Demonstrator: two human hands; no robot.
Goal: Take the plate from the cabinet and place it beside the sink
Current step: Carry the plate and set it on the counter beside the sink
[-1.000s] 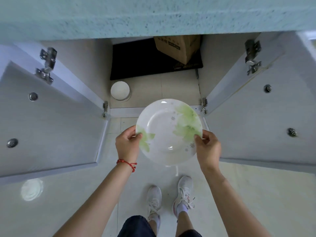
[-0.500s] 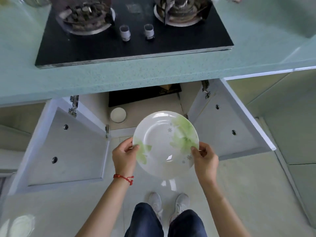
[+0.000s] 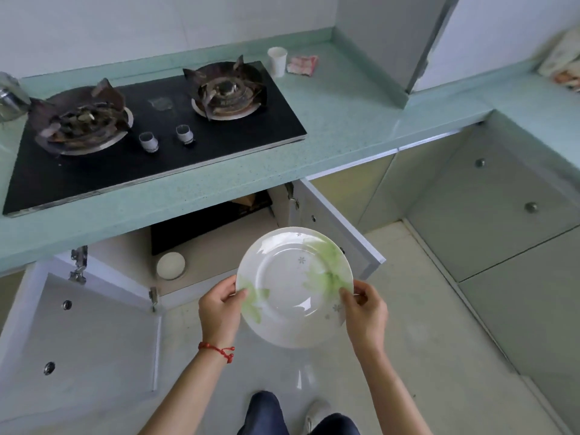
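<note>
Since a moment ago our view has lifted from the cabinet floor to take in the whole worktop, and the plate [image 3: 295, 287] has come up with us, out in front of the open cabinet [image 3: 204, 246] rather than low before its shelf.

We see the pale green countertop [image 3: 345, 127] run across the scene and turn a corner at the right. On it sits the black gas hob [image 3: 150, 142] with two burners and two knobs. Below it, both cabinet doors stand wide open: the left door [image 3: 78, 337] swung far out, the right door [image 3: 339, 233] edge-on behind the plate.

We hold the plate over the tiled floor, well apart from the counter, its face tilted toward us, white with green leaf prints. Our left hand [image 3: 219, 312] pinches the left rim, thumb on the face and fingers curled behind. Our right hand [image 3: 365, 312] pinches the right rim the same way, thumb on top.

A white paper cup [image 3: 277, 61] stands at the back of the counter, just beside a small pink packet [image 3: 303, 65]. A red string bracelet [image 3: 218, 350] circles our left wrist.
</note>
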